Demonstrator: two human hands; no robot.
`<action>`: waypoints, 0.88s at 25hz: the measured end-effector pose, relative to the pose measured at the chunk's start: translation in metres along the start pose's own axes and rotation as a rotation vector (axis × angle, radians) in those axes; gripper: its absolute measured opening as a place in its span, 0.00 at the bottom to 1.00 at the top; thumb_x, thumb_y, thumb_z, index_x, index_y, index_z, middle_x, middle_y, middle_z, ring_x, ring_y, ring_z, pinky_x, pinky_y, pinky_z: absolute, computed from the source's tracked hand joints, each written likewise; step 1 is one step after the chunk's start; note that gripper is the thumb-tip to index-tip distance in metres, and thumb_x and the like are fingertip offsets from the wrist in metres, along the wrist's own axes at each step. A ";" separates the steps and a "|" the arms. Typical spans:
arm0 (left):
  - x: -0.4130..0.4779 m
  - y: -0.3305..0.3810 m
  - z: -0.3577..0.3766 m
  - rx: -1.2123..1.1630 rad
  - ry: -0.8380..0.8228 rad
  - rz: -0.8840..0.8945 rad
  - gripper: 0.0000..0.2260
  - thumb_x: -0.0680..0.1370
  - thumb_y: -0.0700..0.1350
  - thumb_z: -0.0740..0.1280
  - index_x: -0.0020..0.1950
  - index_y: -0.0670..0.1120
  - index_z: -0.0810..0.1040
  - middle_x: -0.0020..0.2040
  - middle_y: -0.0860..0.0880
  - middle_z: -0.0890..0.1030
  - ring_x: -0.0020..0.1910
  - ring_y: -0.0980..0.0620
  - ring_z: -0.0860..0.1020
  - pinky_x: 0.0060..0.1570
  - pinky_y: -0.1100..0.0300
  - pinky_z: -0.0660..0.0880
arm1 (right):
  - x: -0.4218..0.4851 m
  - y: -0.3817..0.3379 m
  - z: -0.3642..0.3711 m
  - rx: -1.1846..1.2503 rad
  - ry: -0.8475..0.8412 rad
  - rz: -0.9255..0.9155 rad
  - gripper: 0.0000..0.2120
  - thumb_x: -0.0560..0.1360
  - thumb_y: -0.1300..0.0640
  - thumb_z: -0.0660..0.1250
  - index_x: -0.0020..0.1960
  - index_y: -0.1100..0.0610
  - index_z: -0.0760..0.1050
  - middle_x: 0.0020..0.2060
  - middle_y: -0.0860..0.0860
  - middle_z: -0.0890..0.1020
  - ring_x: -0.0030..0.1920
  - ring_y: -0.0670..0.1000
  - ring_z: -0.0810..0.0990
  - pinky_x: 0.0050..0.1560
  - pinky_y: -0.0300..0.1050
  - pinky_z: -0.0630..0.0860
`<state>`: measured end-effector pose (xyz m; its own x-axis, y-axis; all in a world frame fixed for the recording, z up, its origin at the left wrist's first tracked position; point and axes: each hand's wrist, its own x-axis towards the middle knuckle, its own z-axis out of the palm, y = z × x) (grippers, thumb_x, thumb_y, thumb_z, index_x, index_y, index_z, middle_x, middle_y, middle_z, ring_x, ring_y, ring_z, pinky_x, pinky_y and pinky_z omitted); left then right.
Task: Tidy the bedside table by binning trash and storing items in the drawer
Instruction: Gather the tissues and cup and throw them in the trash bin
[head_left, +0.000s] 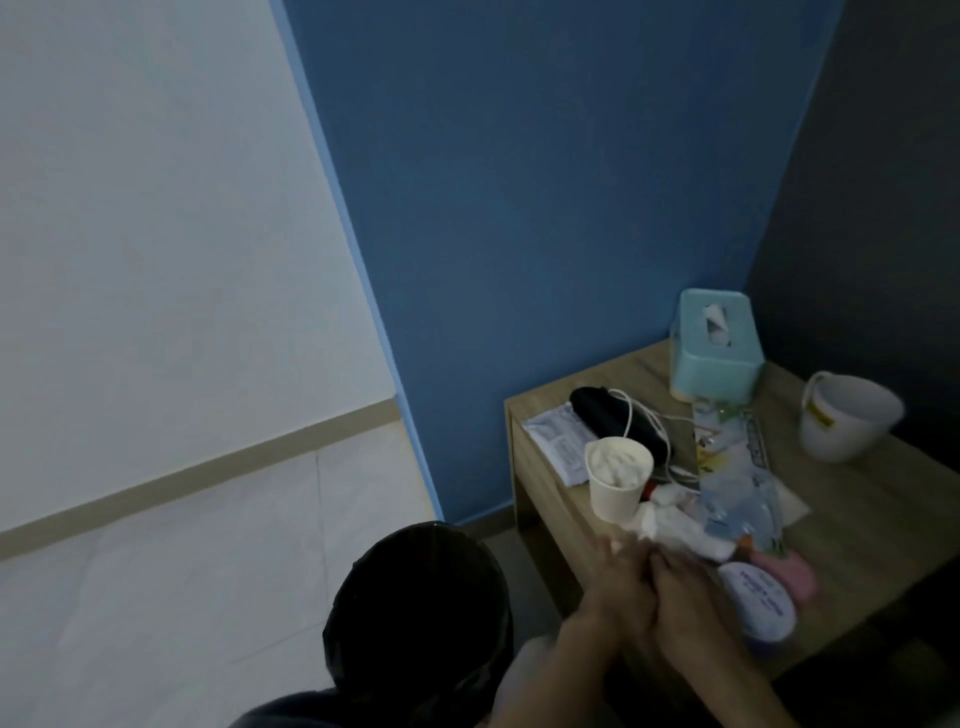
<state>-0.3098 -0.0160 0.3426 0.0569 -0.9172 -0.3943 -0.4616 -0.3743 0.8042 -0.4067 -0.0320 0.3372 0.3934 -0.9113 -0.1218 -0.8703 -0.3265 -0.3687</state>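
Two hands meet at the front edge of the bedside table (857, 509), the left hand (615, 587) and right hand (691, 587) pressed side by side against a wad of crumpled tissue (670, 525). Motion blur smears the fingers, so I cannot tell whether either hand is pinching the tissue or only touching it.

The trash lies along the table's front: the tissue, a paper cup (615, 486) stuffed with more tissue just beside it, and a shiny plastic wrapper (737, 483) lying partly over the wad. The black bin (421, 613) stands on the floor to the left, near the table.

Pulling the tissue could likely drag the wrapper with it and sweep the purple tin (763, 603) or the pink thing (784, 571) off the edge. A careless left wrist could tip the light cup, which stands close to the corner. The white cable (639, 421) runs behind the cup and may snag.

No drawer shows from this angle. The bin's inside is too dark to read, and the pink thing is too blurred to identify. Both forearms are cut off by the bottom of the view.
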 end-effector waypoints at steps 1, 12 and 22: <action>-0.001 0.006 -0.001 0.030 0.054 0.024 0.20 0.75 0.45 0.53 0.62 0.39 0.73 0.63 0.39 0.76 0.65 0.40 0.71 0.70 0.47 0.61 | 0.003 0.003 -0.004 0.002 0.008 -0.004 0.19 0.73 0.58 0.62 0.63 0.60 0.72 0.60 0.56 0.77 0.61 0.56 0.74 0.61 0.48 0.69; 0.039 0.033 -0.046 0.318 0.340 0.097 0.18 0.76 0.50 0.65 0.64 0.45 0.74 0.72 0.46 0.60 0.67 0.42 0.69 0.63 0.50 0.71 | 0.038 0.011 -0.015 0.160 0.085 0.069 0.19 0.73 0.60 0.65 0.63 0.60 0.71 0.63 0.61 0.70 0.57 0.61 0.74 0.50 0.49 0.71; -0.011 -0.029 -0.105 0.126 0.604 0.061 0.16 0.76 0.50 0.65 0.61 0.46 0.77 0.66 0.47 0.68 0.59 0.45 0.75 0.59 0.54 0.75 | 0.050 -0.059 -0.017 0.386 0.308 -0.104 0.09 0.70 0.66 0.66 0.51 0.63 0.77 0.44 0.56 0.77 0.44 0.54 0.74 0.44 0.44 0.67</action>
<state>-0.2036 -0.0095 0.3703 0.5016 -0.8651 0.0018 -0.5786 -0.3338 0.7442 -0.3406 -0.0621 0.3689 0.3163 -0.9295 0.1899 -0.6354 -0.3562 -0.6852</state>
